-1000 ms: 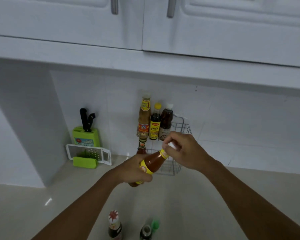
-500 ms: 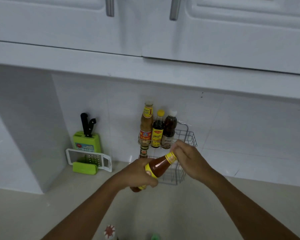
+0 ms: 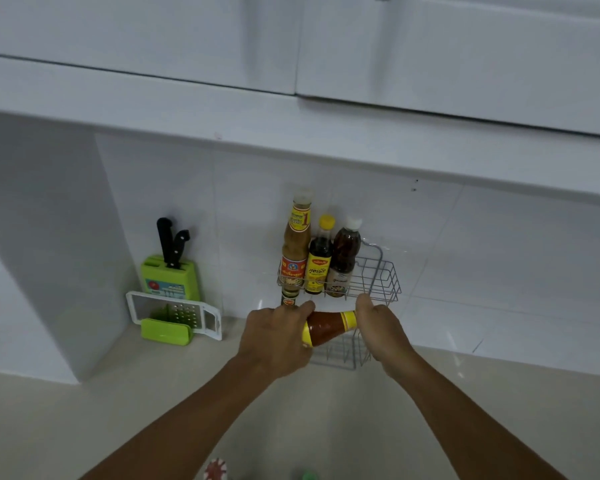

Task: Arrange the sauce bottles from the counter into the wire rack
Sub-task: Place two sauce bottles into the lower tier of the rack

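I hold a brown-red sauce bottle [image 3: 328, 327] with a yellow label nearly on its side, in front of the two-tier wire rack [image 3: 383, 278]. My left hand [image 3: 278, 336] grips its body. My right hand [image 3: 378, 323] is closed over its cap end. Three bottles stand in the rack's top tier: a tall tan one [image 3: 296, 244], a dark yellow-capped one [image 3: 320, 256] and a brown white-capped one [image 3: 344, 258]. Another bottle's neck [image 3: 289, 299] shows in the lower tier behind my left hand.
A green knife block [image 3: 171, 275] and a white-and-green grater [image 3: 174, 315] sit at the left by the wall. Two bottle caps, red-white [image 3: 215, 470] and green [image 3: 308, 475], peek in at the bottom edge. White cupboards hang overhead.
The held bottle has tipped from a slant to nearly horizontal and moved closer to the rack. The view has shifted upward, so the counter bottles now barely show.
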`<state>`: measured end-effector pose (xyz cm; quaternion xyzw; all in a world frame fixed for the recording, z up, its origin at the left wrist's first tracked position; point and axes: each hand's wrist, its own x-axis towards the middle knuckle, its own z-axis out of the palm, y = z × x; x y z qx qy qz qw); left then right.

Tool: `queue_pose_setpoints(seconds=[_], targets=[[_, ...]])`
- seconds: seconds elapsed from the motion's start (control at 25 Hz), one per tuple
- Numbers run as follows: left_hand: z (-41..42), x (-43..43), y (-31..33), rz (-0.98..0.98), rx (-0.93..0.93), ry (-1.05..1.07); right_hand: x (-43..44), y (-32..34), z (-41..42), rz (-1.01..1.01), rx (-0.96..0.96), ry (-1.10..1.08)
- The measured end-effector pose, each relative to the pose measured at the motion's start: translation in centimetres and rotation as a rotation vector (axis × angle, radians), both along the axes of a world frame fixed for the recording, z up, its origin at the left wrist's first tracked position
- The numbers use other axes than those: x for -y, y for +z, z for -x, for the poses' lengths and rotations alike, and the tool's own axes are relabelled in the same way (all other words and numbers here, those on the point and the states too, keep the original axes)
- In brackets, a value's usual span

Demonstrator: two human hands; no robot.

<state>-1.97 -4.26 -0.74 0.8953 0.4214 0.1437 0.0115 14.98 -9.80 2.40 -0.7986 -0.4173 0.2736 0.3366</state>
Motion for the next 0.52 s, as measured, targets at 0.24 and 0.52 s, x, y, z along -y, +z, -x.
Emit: queue_pose_setpoints(seconds=[0.24, 0.52], targets=[[0.9, -3.4, -2.6, 0.800, 0.439, -0.070, -0.2, -3.0, 1.9, -0.186, -0.404, 0.311], [3.4, -7.5, -10.4, 0.962, 0.519, 0.001, -2.5, -9.4, 0.1, -0.287, -0.089, 0.102]])
